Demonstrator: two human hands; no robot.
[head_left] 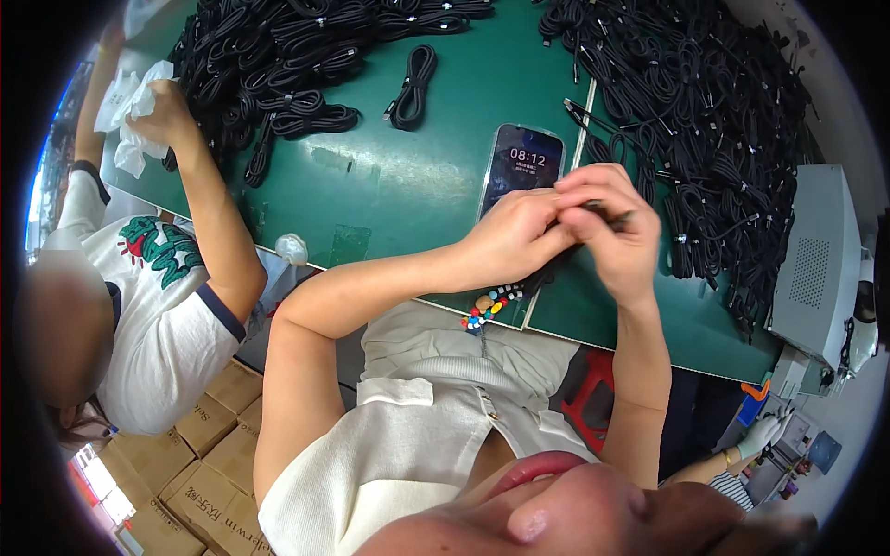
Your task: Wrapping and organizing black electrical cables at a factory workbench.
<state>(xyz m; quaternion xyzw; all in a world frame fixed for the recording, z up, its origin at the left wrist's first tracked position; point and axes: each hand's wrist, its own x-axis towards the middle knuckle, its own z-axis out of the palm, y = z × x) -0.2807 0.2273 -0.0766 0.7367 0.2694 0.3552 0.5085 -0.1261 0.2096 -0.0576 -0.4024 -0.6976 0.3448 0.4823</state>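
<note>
While the right hand point(619, 227) pinches a dark cable point(547, 275) between thumb and curled fingers, the left hand point(524, 227) sits right up against it, fingertips partly hidden, so I can't tell their grip! That cable is over the near part of the green surface point(408, 181). Just beyond, a lit phone point(527, 159); nearer, colourful beads point(484, 308). Right, a big cable heap point(691, 120); far left, cable bundles point(278, 60) and a co-worker's hand point(167, 113) clutching white wrapping point(133, 139).
</note>
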